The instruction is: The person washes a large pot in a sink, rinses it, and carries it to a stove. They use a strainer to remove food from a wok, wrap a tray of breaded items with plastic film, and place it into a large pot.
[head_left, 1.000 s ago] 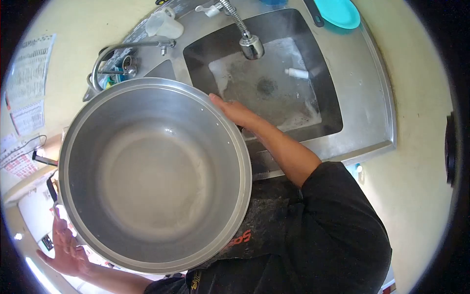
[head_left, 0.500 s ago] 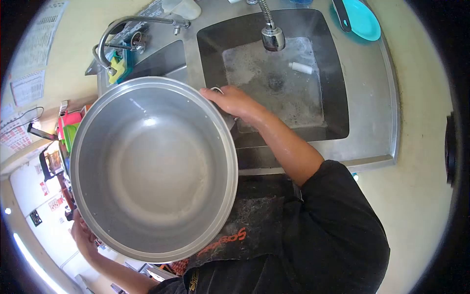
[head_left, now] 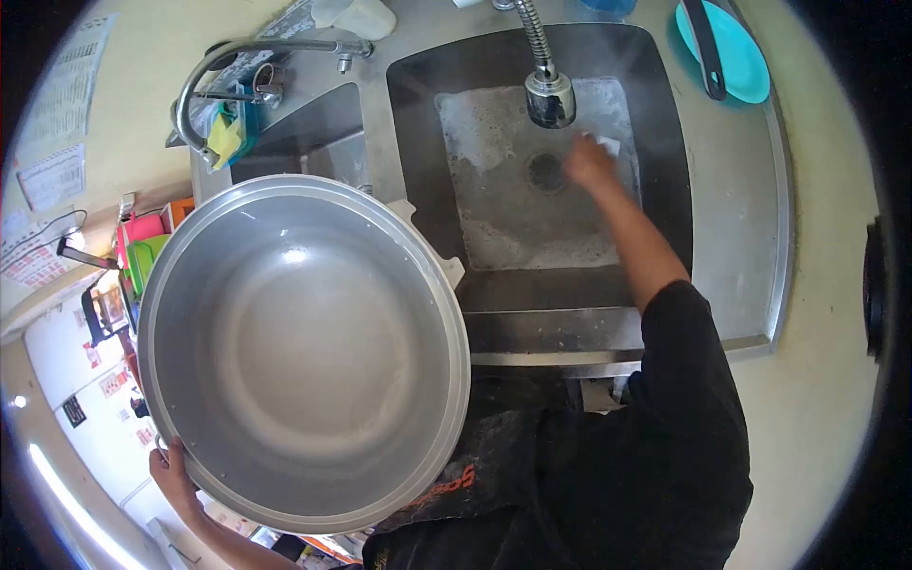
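Observation:
A large, wide metal pot [head_left: 304, 351] faces me with its inside showing, in front of the sink's left part. At its lower left rim my left hand [head_left: 174, 475] is closed around a looped handle. The pot's other side handle [head_left: 454, 271], by the sink edge, is free. My right hand [head_left: 593, 163] is down in the sink basin [head_left: 665, 218], fingers curled at a small white cylinder [head_left: 609, 145]. The hand covers part of this cylinder, and the fingertips are hard to make out.
A spray faucet head [head_left: 551, 100] hangs just above my right hand. A curved tap [head_left: 275, 45] and a yellow sponge [head_left: 224, 139] are at the left. On the right counter lies a turquoise plate [head_left: 746, 62] with a black handle [head_left: 706, 57] across it.
My right hand has let go of the pot's right handle and moved into the sink to the white cylinder. The pot sits slightly lower in view, still held by my left hand.

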Tool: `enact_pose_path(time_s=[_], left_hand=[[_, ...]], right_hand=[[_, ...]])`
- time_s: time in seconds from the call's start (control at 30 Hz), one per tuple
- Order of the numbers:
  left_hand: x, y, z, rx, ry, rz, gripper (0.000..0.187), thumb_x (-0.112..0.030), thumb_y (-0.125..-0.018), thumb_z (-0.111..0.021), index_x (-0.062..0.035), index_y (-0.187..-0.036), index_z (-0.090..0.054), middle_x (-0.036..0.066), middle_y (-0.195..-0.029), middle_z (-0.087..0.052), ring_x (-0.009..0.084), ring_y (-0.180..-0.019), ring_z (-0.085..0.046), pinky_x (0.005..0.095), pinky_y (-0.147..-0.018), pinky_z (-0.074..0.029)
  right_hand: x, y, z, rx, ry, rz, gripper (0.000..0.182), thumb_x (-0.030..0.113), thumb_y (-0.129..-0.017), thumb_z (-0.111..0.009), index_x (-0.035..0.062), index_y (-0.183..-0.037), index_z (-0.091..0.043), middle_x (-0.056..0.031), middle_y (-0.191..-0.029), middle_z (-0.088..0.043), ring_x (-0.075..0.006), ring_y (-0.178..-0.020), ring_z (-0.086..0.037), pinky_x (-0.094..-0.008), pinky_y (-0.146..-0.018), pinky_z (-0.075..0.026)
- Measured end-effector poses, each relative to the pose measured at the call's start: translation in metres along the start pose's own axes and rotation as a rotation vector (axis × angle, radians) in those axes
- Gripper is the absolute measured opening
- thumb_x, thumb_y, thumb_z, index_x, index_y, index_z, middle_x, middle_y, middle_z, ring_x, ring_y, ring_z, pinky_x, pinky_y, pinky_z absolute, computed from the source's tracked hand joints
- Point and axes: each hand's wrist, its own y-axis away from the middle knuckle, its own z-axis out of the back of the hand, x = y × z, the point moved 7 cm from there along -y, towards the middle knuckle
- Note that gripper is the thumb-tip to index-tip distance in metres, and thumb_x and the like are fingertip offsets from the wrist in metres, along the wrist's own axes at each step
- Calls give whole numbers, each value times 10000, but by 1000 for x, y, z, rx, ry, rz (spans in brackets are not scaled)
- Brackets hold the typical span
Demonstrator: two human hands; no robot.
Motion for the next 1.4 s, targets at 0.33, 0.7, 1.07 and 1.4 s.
enact_pose_path(time_s=[0.33,0.7,1.07,1.4], left_hand=[[14,-6,10,11,-26,21,341,-329,-908,-683,-46,-839,-506,12,-706,-508,94,-616,-457,257,-547,-370],[-1,3,3,-31,-25,-17,366,-355,-889,-683,-52,-814,-492,23,-671,-496,93,-579,-463,269,-517,-380],[11,-2,6,-46,-24,-65,310,-294,-881,-678,-33,-821,-522,17,-709,-509,104,-627,-439,286,-570,-384],[0,7,6,-75,-22,-83,240,-228,-880,-673,-23,-852,-550,4,-721,-518,85,-646,-438,272,-577,-375]], right_hand=[[-96,-81,-76,81,287,-118,409,187,-902,-579,147,-1309,-567,-100,-1305,-605,-288,-1235,-558,-546,-1086,-348],[-70,-6,14,606,84,-114,469,487,-870,-614,32,-907,-723,-134,-809,-701,-257,-657,-664,-415,-640,-527],[2,7,142,-515,-779,381,488,352,-876,-702,12,-1202,-571,-217,-1138,-609,-347,-1037,-599,-439,-878,-476],[77,-80,229,-899,-660,250,527,372,-835,-719,35,-1210,-565,-225,-1155,-599,-395,-1090,-556,-486,-917,-454]])
